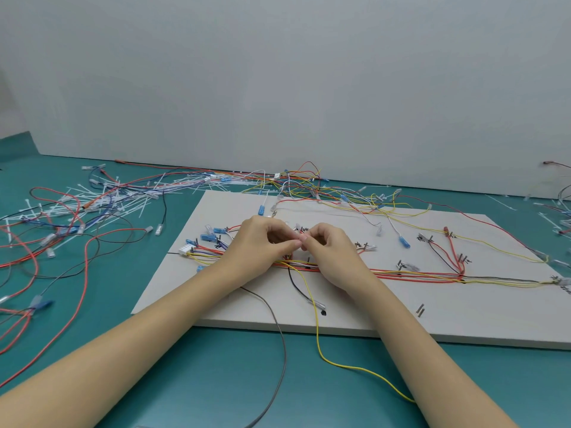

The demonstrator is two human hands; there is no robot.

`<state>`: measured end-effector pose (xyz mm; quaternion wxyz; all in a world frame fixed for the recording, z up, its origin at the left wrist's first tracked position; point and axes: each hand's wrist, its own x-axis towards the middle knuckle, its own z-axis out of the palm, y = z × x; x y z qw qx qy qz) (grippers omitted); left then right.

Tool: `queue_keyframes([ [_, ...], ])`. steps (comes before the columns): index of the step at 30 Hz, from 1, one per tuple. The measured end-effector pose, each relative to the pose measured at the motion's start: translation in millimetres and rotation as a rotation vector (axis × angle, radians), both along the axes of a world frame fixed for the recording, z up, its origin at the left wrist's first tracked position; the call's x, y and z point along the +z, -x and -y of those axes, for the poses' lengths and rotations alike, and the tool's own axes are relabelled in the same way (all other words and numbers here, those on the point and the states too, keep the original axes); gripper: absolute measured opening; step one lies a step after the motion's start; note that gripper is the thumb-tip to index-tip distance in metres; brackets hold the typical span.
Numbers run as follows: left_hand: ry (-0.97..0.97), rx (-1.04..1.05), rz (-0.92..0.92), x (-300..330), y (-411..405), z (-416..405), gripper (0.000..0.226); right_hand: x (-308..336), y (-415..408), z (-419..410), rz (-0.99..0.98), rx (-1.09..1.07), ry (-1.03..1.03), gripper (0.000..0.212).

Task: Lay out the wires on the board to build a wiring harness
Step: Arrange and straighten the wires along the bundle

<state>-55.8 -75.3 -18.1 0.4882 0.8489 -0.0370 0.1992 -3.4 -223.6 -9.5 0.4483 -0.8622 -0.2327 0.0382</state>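
left hand (258,242) and right hand (329,251) meet fingertip to fingertip over the board (355,307), fingers curled, pinching something too small to identify. routed wire bundle (411,275) lies across board on teal surface (191,372).

Light even and diffuse, fairly bright, cool cast; source not visible. Shadows soft and faint: a thin one under the near edge of the board (340,325), a dim patch on the wall (278,72) at left. No glare. Wide-angle bending at the frame edges. Slight softness throughout; fine wires at far edge blur together.
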Motion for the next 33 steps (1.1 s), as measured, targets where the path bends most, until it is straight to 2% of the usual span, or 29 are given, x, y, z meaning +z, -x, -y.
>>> queue_keyframes([
  [7,-0.203,0.042,-0.001,5.4,1.0,-2.5,0.011,2.7,-4.3,4.7,-0.004,0.023,0.009,0.017],
  [19,-0.209,0.052,-0.107,6.2,-0.7,-8.7,0.018,4.6,-14.2,13.5,-0.020,0.016,-0.006,0.020],
  [33,-0.293,0.089,-0.060,3.8,0.7,-1.8,0.011,-2.6,-5.9,4.3,0.154,-0.013,0.222,0.031],
])
